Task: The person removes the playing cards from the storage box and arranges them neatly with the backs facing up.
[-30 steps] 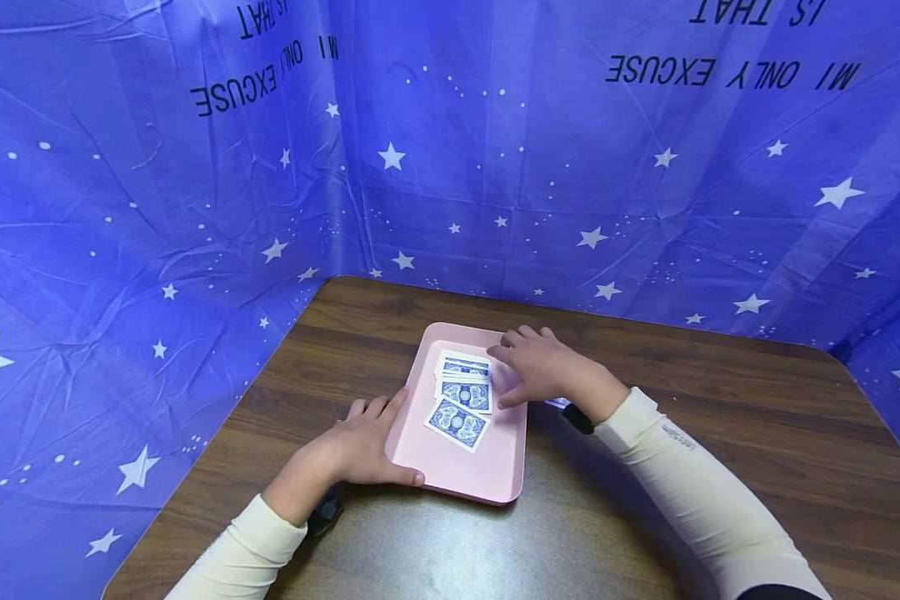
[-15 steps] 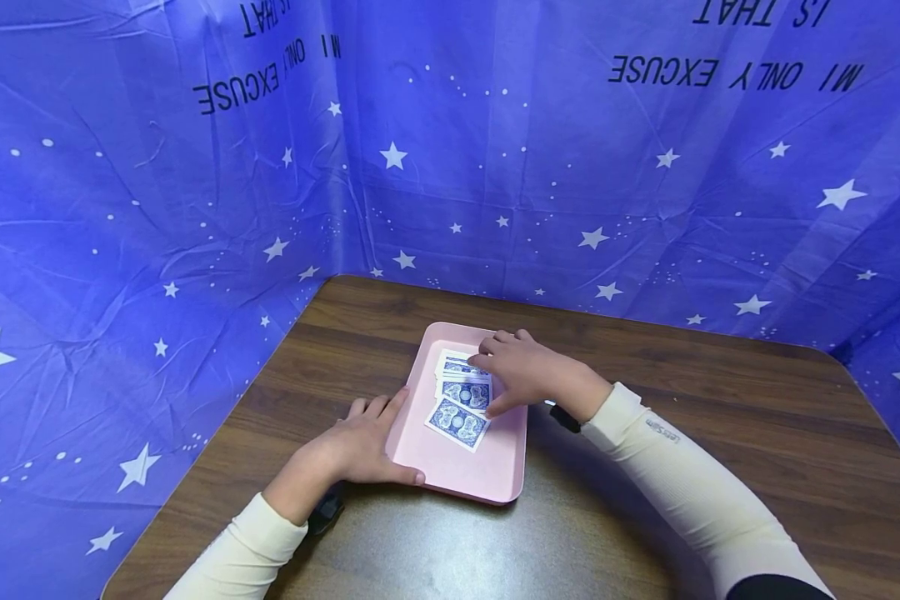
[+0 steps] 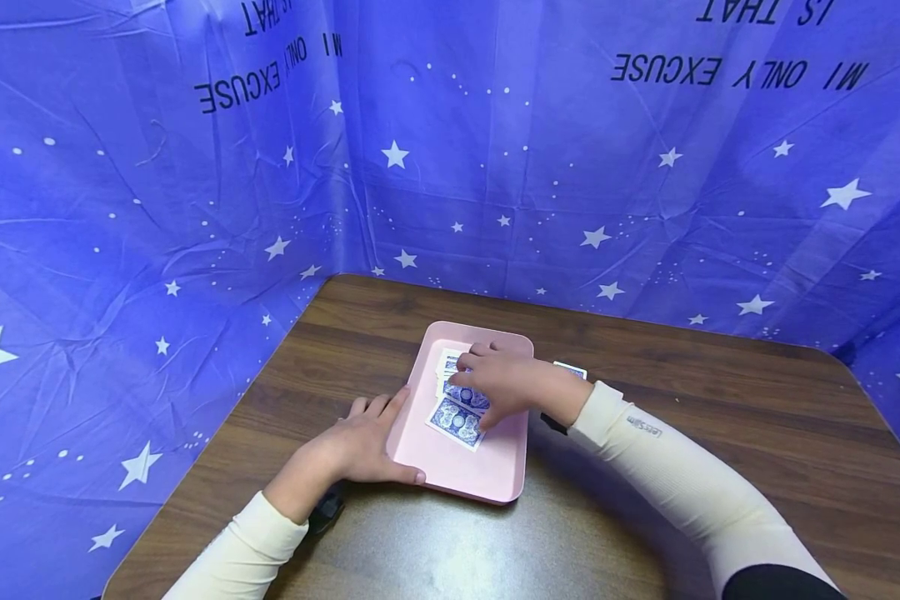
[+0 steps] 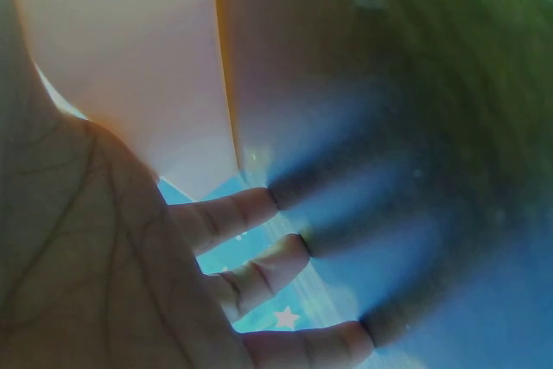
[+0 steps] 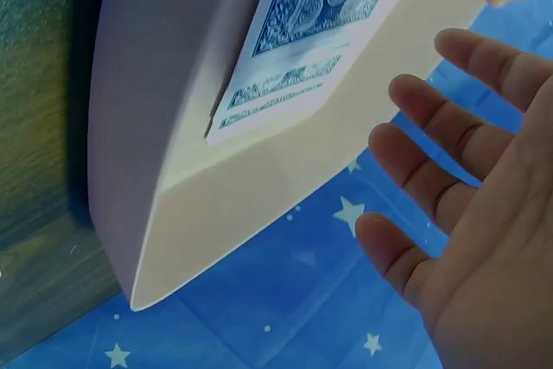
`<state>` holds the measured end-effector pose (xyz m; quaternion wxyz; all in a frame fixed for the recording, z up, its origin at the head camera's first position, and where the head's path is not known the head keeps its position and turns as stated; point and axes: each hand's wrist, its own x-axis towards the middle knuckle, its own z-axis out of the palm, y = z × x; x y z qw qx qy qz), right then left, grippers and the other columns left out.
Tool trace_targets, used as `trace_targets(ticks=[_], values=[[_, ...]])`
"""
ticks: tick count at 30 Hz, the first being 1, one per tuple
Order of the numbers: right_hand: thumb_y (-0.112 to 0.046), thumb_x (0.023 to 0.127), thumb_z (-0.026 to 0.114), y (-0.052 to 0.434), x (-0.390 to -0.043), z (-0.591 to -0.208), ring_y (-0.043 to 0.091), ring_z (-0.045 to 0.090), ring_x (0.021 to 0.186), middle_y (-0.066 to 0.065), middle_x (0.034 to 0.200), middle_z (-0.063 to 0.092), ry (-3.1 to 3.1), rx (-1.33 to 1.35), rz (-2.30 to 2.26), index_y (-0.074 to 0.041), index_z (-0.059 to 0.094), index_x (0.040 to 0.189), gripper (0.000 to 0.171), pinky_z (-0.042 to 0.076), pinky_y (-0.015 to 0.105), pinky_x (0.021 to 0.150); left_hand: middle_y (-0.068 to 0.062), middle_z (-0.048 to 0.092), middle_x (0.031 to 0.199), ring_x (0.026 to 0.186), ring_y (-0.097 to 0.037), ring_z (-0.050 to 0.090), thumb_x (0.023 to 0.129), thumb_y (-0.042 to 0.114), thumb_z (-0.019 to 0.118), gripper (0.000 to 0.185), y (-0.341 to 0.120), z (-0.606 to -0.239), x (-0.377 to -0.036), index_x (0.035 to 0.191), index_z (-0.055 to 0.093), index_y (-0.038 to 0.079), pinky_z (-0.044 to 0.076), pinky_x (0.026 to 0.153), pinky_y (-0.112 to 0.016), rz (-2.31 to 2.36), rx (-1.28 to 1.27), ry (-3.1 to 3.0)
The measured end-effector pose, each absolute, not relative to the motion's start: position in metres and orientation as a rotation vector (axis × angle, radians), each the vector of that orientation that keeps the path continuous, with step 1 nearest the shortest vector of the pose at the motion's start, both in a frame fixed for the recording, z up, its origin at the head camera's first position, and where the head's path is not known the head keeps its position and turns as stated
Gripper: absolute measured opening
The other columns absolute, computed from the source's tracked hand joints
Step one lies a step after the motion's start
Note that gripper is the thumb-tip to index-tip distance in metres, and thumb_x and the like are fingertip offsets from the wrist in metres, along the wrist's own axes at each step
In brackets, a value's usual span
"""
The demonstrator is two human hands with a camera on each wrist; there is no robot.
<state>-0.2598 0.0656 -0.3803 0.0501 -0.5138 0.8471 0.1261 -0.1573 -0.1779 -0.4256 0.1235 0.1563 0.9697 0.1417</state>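
Observation:
A shallow pink tray lies on the table with several blue-backed playing cards in it. The cards overlap in a loose spread, the nearest one turned askew. My left hand rests against the tray's left side, its thumb at the near rim; in the left wrist view its fingers reach straight out beside the tray. Over the spread is my right hand, hiding part of the cards. Its fingers are apart and loosely bent in the right wrist view, with nothing between them.
Another blue-backed card lies on the wooden table to the right of the tray, partly hidden by the right forearm. A blue star-printed cloth hangs behind and along the left of the table.
My right hand has moved left and slightly down, from the tray's right rim to over the cards. The card right of the tray shows more now. My left hand and the tray stay put.

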Motion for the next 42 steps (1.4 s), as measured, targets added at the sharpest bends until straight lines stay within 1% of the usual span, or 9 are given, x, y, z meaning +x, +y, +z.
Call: trace_targets(ticks=[4,10,16,23,31,39,42], values=[[-0.060,0.069,0.082,0.060,-0.258,-0.384,0.022,0.048,0.119,0.003,0.132,0.055,2.534,-1.625,0.399,-0.022,0.057,0.139,0.083,0.042,0.046,0.095,-0.017,0.042,0.146,0.126,-0.040,0.038,0.062,0.081,0.071,0.132,-0.178,-0.427,-0.158,0.160,0.016,0.013,0.043,0.092,-0.064,0.400,0.456,2.834],[-0.060,0.067,0.083,0.052,-0.256,-0.389,0.020,0.046,0.120,0.000,0.134,0.054,2.461,-1.639,0.465,-0.026,0.056,0.140,0.085,0.041,0.045,0.095,-0.017,0.042,0.146,0.126,-0.040,0.038,0.061,0.081,0.071,0.132,-0.179,-0.426,-0.158,0.160,0.016,0.012,0.043,0.091,-0.065,0.411,0.458,2.830],[-0.057,0.068,0.084,0.046,-0.253,-0.391,0.019,0.045,0.120,-0.002,0.134,0.055,2.410,-1.643,0.498,-0.027,0.055,0.140,0.083,0.041,0.043,0.095,-0.017,0.042,0.146,0.126,-0.041,0.038,0.061,0.083,0.070,0.133,-0.179,-0.426,-0.157,0.160,0.017,0.012,0.043,0.091,-0.065,0.421,0.457,2.830],[-0.054,0.069,0.086,0.041,-0.251,-0.394,0.018,0.044,0.125,-0.004,0.135,0.054,2.377,-1.672,0.512,-0.028,0.056,0.139,0.080,0.040,0.041,0.096,-0.017,0.042,0.146,0.127,-0.040,0.038,0.061,0.083,0.069,0.133,-0.179,-0.426,-0.157,0.160,0.016,0.012,0.044,0.092,-0.062,0.419,0.458,2.827],[-0.053,0.067,0.087,0.039,-0.248,-0.395,0.018,0.045,0.124,-0.004,0.135,0.053,2.378,-1.666,0.532,-0.029,0.054,0.141,0.085,0.041,0.039,0.093,-0.016,0.042,0.146,0.126,-0.040,0.038,0.061,0.082,0.070,0.132,-0.180,-0.427,-0.157,0.160,0.016,0.013,0.043,0.091,-0.063,0.425,0.458,2.828],[-0.052,0.067,0.088,0.039,-0.249,-0.397,0.019,0.044,0.125,-0.003,0.136,0.052,2.375,-1.635,0.529,-0.029,0.051,0.144,0.088,0.040,0.042,0.098,-0.016,0.039,0.149,0.129,-0.040,0.037,0.061,0.083,0.069,0.132,-0.180,-0.427,-0.158,0.160,0.015,0.014,0.042,0.092,-0.065,0.431,0.447,2.811],[-0.052,0.067,0.088,0.038,-0.248,-0.397,0.019,0.045,0.123,-0.003,0.134,0.052,2.378,-1.641,0.533,-0.029,0.051,0.143,0.088,0.040,0.042,0.098,-0.016,0.039,0.149,0.129,-0.040,0.036,0.061,0.083,0.069,0.132,-0.180,-0.427,-0.158,0.160,0.015,0.014,0.043,0.092,-0.064,0.430,0.444,2.812]])
